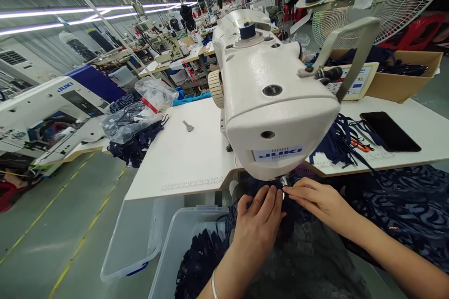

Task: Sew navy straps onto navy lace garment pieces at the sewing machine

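A white sewing machine point(277, 98) marked JUKI stands right in front of me, its head hiding most of the needle area. Just under it, my left hand point(257, 222) presses its fingers, held close together, onto dark navy fabric point(287, 217). My right hand point(321, 198) pinches the same fabric from the other side, thumb and fingertips meeting near the left fingertips. A small shiny metal piece shows between the two hands; its kind I cannot make out. Patterned navy fabric point(410, 215) lies in a heap to the right.
Navy straps point(336, 142), orange-handled snips point(361, 145) and a black phone point(390, 131) lie on the right tabletop. A small grey metal piece point(188, 126) lies left. Below stands a clear plastic bin point(168, 247) holding navy pieces. Behind are a cardboard box point(407, 77) and a fan point(379, 4).
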`<state>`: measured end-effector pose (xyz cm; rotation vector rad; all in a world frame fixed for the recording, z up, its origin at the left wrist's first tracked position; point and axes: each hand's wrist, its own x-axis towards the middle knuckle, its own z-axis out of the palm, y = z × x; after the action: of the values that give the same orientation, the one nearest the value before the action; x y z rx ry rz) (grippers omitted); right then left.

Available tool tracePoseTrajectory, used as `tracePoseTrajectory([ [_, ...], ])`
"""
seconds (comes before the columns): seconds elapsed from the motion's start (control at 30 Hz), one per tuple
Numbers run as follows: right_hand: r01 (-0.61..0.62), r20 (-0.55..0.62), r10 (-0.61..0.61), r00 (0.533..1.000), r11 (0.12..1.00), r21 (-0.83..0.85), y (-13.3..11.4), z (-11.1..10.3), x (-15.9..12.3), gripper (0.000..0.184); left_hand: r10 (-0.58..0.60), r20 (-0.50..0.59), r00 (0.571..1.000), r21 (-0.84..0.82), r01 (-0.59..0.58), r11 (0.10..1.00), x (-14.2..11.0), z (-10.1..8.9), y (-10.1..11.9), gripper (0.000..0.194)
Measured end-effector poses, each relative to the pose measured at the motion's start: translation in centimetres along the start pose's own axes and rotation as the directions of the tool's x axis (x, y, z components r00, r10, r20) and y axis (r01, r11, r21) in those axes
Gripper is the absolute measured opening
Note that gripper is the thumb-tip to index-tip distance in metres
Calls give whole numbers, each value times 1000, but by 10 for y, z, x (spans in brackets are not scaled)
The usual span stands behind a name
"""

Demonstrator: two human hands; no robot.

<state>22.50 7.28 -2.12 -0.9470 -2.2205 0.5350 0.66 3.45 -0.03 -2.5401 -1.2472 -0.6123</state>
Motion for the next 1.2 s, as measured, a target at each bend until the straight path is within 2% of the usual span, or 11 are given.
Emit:
tracePoseTrajectory([
  [0.2,18,-14,-18,1000,1000,12,2,-1,3,27,-18,-19,1000,56,19,998,0,0,5,35],
  [0.5,-45,-45,56,997,977,208,1,-2,8,24,-32,-26,999,149,35,988,6,-1,15,33],
  [0.73,-91,-32,102,994,964,251,1,0,10,21,-90,-65,994,183,101,978,4,3,22,33],
  [0.83,-195,-1,204,979,938,287,1,2,9,14,-110,-44,993,155,115,981,6,2,21,36],
  [0.97,-374,-30,404,914,870,320,1,4,10,17,-146,-21,989,103,147,984,10,-1,21,36],
  [1.2,-438,23,460,888,828,349,-2,5,18,18,-168,-18,986,53,169,984,9,-2,19,33],
])
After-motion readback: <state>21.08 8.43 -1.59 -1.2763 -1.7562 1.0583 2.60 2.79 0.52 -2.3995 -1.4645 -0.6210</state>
